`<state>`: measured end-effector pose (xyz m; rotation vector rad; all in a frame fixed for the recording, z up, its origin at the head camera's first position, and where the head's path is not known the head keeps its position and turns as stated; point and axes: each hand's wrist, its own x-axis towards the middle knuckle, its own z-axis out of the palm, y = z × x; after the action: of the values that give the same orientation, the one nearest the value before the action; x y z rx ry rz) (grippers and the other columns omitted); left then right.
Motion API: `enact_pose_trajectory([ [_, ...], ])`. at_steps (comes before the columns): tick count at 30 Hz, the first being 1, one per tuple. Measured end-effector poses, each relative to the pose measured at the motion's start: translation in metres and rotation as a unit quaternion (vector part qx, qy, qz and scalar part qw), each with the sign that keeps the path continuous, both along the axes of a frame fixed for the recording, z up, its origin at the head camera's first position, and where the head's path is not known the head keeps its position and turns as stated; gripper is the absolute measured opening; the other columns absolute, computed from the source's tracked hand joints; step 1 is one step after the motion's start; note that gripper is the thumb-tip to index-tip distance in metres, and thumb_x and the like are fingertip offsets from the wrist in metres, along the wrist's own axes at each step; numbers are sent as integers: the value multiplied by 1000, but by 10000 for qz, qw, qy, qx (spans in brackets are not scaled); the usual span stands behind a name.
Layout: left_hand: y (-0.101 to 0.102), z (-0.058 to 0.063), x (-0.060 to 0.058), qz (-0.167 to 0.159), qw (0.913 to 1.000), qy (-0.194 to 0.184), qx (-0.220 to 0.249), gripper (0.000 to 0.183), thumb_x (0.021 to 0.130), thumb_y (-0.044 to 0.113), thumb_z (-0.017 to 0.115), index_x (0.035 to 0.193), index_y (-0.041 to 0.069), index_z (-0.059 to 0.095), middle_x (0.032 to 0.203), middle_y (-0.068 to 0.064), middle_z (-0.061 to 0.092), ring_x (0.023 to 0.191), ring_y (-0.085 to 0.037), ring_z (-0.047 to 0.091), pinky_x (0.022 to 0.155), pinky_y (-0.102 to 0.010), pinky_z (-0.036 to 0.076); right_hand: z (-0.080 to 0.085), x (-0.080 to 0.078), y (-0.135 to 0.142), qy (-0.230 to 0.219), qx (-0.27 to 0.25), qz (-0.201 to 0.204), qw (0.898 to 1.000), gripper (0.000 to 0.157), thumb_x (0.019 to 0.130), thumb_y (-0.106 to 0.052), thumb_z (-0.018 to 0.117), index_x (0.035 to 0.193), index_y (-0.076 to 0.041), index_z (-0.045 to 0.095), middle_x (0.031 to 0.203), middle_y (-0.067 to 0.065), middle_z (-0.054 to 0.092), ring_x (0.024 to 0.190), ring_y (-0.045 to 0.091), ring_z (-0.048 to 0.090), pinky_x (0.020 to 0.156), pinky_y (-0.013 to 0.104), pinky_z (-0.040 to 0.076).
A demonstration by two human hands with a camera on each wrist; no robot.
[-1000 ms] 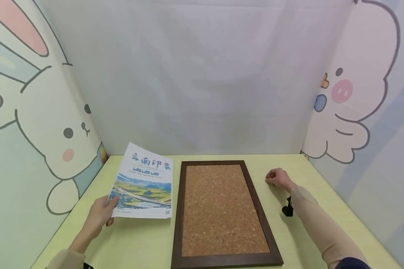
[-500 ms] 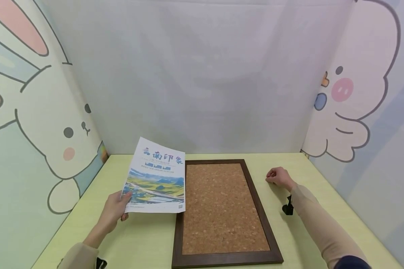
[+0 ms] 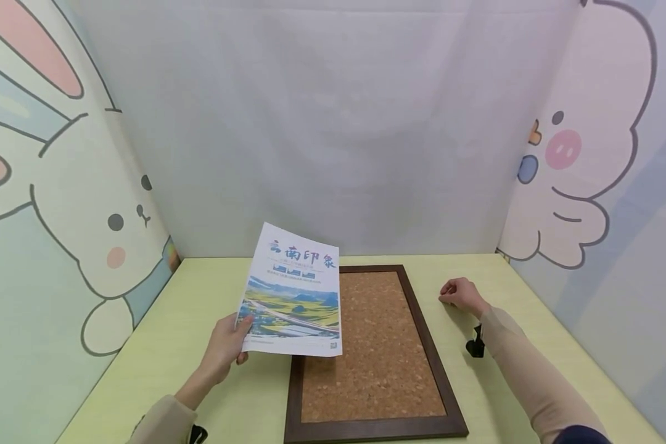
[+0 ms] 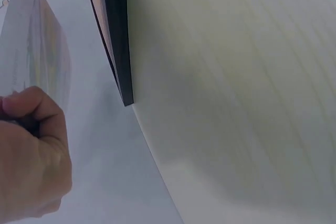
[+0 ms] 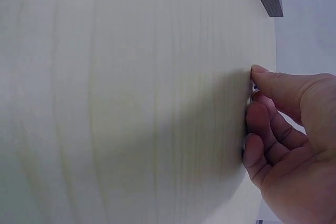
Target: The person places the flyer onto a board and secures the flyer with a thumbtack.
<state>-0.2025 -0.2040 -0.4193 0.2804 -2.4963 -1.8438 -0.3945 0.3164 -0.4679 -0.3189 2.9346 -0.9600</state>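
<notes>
A printed poster [image 3: 294,296], with large Chinese characters above a green and blue landscape, is pinched at its lower left edge by my left hand [image 3: 224,346]. It stands tilted above the table, covering the upper left of a cork board [image 3: 374,370] with a dark brown frame. In the left wrist view the curled left hand [image 4: 34,156] grips the sheet [image 4: 37,51], seen nearly edge-on. To the right of the board my right hand [image 3: 462,296] rests on the table; the right wrist view has its fingers [image 5: 257,150] loosely curled, with no clear object between them.
The pale yellow-green table [image 3: 227,407] runs back to a grey-white curtain [image 3: 333,129]. Side walls carry a cartoon rabbit [image 3: 89,234] at left and a white cartoon figure [image 3: 583,179] at right. A small black device [image 3: 475,343] hangs under the right wrist.
My left hand has carried the poster rightward, from beside the cork board to over its upper left part. The right hand and the board have stayed in place.
</notes>
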Motion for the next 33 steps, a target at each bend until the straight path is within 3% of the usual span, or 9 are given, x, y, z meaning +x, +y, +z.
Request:
enact_pose_trajectory([
  [12,53,-9,1,-84,9978,130,639,31,103,13,42,121,-7,57,74,-13,71,32,-7,39,36,-23,33,1,-2,1,-19,0,-39,10000,15,85,-10,70,91,4,67,80,9,65,69,15,52,62,27,43],
  [28,110,-23,17,-1100,9871,-138,1158,38,106,15,31,133,-9,42,90,-17,72,38,-8,49,40,-27,45,-1,0,2,-35,-31,-31,10000,16,85,-10,70,91,4,67,81,9,66,70,14,52,63,26,43],
  [33,121,-26,20,-1261,9827,-348,1308,38,106,16,30,131,-9,43,94,-17,72,41,-8,52,42,-27,47,0,0,2,-56,-14,-32,10000,16,85,-10,70,92,5,67,81,10,66,70,14,52,64,27,42],
])
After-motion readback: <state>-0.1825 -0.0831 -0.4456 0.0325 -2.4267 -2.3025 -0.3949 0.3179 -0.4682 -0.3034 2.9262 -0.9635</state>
